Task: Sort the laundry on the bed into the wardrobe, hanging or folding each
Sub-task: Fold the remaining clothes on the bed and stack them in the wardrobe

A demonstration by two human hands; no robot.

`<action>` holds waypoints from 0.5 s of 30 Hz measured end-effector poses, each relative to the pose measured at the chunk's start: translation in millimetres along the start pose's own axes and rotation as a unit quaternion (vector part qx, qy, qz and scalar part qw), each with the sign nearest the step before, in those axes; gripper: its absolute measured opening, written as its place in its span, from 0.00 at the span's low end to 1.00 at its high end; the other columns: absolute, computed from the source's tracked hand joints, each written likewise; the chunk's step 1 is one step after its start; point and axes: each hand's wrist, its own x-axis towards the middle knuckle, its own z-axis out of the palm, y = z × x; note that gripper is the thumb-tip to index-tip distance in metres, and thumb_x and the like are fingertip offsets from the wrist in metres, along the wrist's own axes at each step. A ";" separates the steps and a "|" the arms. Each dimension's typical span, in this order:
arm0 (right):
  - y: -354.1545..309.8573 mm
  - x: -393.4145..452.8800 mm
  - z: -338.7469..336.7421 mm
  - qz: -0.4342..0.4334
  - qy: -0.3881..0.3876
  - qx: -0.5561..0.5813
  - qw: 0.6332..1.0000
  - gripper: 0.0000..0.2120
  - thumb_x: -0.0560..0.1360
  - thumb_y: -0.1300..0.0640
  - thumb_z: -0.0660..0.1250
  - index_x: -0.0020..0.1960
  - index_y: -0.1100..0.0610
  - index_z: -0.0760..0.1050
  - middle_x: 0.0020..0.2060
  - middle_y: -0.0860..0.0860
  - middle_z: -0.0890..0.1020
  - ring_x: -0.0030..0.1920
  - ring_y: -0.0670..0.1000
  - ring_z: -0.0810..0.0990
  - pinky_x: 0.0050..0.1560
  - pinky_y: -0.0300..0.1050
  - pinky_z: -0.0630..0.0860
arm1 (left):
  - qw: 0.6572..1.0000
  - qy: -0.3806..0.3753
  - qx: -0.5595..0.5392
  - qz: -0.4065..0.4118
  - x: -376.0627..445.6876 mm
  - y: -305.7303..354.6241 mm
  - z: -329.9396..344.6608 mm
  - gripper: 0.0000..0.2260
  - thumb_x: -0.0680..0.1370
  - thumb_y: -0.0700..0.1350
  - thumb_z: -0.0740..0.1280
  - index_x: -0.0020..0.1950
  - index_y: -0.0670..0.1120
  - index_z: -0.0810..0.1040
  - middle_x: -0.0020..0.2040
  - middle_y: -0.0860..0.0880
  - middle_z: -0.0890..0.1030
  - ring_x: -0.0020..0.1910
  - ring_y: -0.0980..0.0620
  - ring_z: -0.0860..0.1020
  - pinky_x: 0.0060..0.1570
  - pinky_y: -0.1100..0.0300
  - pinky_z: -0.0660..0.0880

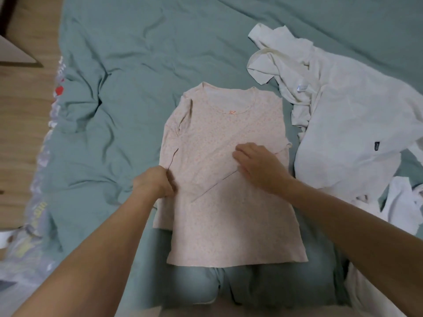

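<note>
a pink floral top [229, 179] is lying face up in the middle of the frame on a wrinkled teal bedsheet [137, 65], its neckline with a small bow pointing toward the top of the frame and its hem toward the bottom. both long sleeves are lying folded in over the body of the garment.

the left hand [155, 184] is sitting at the left edge of the top, about halfway down, its fingers curling in and pinching the fabric there. the right hand [258, 168] is resting palm down on the right half of the top, over the folded-in sleeve, its fingers lying loosely bent and pressing on the cloth rather than gripping it.

a heap of white garments [343, 122] is spreading across the right side of the frame, just beside the pink top; one piece is showing a small dark label. more white cloth is lying at the lower right edge. a strip of wooden floor [23, 110] is running down the left edge of the frame, beside the bed.
</note>
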 end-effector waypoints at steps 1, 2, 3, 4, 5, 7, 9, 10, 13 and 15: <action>-15.2 -0.8 7.1 -0.036 -0.045 0.020 0.998 0.17 0.76 0.56 0.64 0.64 0.61 0.73 0.63 0.59 0.76 0.62 0.59 0.75 0.60 0.54 0.73 | 0.999 0.042 -0.007 -0.003 0.2 -6.3 -0.4 0.04 0.71 0.46 0.68 0.42 0.48 0.75 0.44 0.49 0.80 0.46 0.47 0.79 0.43 0.57 0.74; -27.7 -0.4 14.1 -0.062 -0.095 0.034 0.993 0.22 0.78 0.50 0.58 0.68 0.59 0.71 0.68 0.57 0.72 0.68 0.58 0.71 0.66 0.54 0.69 | 0.994 0.100 -0.037 -0.008 0.1 -12.5 0.2 0.03 0.72 0.46 0.67 0.43 0.48 0.76 0.46 0.48 0.80 0.47 0.45 0.79 0.44 0.56 0.73; -38.2 2.1 19.9 -0.075 -0.138 0.050 0.986 0.25 0.78 0.46 0.52 0.69 0.58 0.71 0.70 0.56 0.71 0.70 0.56 0.69 0.69 0.53 0.65 | 0.984 0.154 -0.089 -0.018 -0.2 -18.4 1.7 0.03 0.74 0.46 0.67 0.45 0.48 0.76 0.48 0.47 0.80 0.49 0.43 0.79 0.44 0.56 0.72; -46.9 7.1 23.7 -0.077 -0.153 0.066 0.983 0.27 0.78 0.44 0.49 0.67 0.57 0.74 0.69 0.55 0.73 0.69 0.56 0.70 0.69 0.53 0.64 | 0.971 0.190 -0.146 -0.023 0.5 -23.7 4.2 0.05 0.75 0.47 0.68 0.48 0.46 0.76 0.48 0.46 0.80 0.49 0.43 0.78 0.45 0.56 0.71; -54.5 14.8 24.9 -0.070 -0.132 0.088 0.985 0.26 0.78 0.44 0.49 0.62 0.57 0.77 0.65 0.55 0.77 0.66 0.56 0.74 0.68 0.52 0.66 | 0.963 0.189 -0.191 -0.020 2.2 -28.2 7.4 0.08 0.75 0.47 0.70 0.50 0.45 0.76 0.48 0.45 0.80 0.50 0.43 0.78 0.45 0.56 0.71; -68.5 37.8 19.9 -0.039 -0.027 0.140 0.989 0.18 0.79 0.50 0.55 0.52 0.59 0.79 0.53 0.55 0.82 0.55 0.57 0.80 0.57 0.51 0.74 | 0.960 0.117 -0.256 -0.003 5.7 -35.5 17.2 0.13 0.74 0.48 0.72 0.53 0.43 0.76 0.48 0.45 0.80 0.48 0.45 0.78 0.47 0.56 0.72; -80.5 67.6 10.8 -0.005 0.054 0.162 0.985 0.11 0.78 0.58 0.59 0.48 0.61 0.78 0.46 0.56 0.81 0.46 0.58 0.78 0.47 0.49 0.75 | 0.956 0.065 -0.286 -0.002 7.5 -41.0 29.0 0.13 0.72 0.47 0.74 0.51 0.42 0.77 0.44 0.46 0.80 0.44 0.46 0.77 0.44 0.58 0.73; -86.1 83.7 6.8 0.008 0.068 0.158 0.985 0.09 0.77 0.61 0.60 0.50 0.62 0.77 0.47 0.56 0.81 0.46 0.58 0.78 0.47 0.48 0.74 | 0.952 0.059 -0.300 -0.001 8.1 -44.2 33.9 0.11 0.72 0.45 0.74 0.48 0.41 0.77 0.41 0.46 0.79 0.41 0.46 0.77 0.42 0.57 0.74; -95.0 129.6 1.0 0.011 0.003 0.118 0.993 0.14 0.76 0.63 0.61 0.61 0.61 0.74 0.61 0.56 0.76 0.57 0.58 0.75 0.54 0.49 0.73 | 0.932 0.097 -0.349 0.032 8.7 -55.5 37.0 0.08 0.74 0.40 0.71 0.38 0.39 0.75 0.31 0.47 0.73 0.30 0.51 0.71 0.31 0.64 0.71; -99.8 157.6 -3.2 -0.053 -0.029 0.035 0.998 0.19 0.74 0.58 0.65 0.64 0.59 0.72 0.66 0.56 0.73 0.61 0.59 0.72 0.57 0.52 0.69 | 0.895 0.187 -0.401 0.058 9.2 -67.2 27.2 0.05 0.75 0.39 0.68 0.41 0.38 0.75 0.34 0.47 0.75 0.32 0.51 0.70 0.32 0.64 0.66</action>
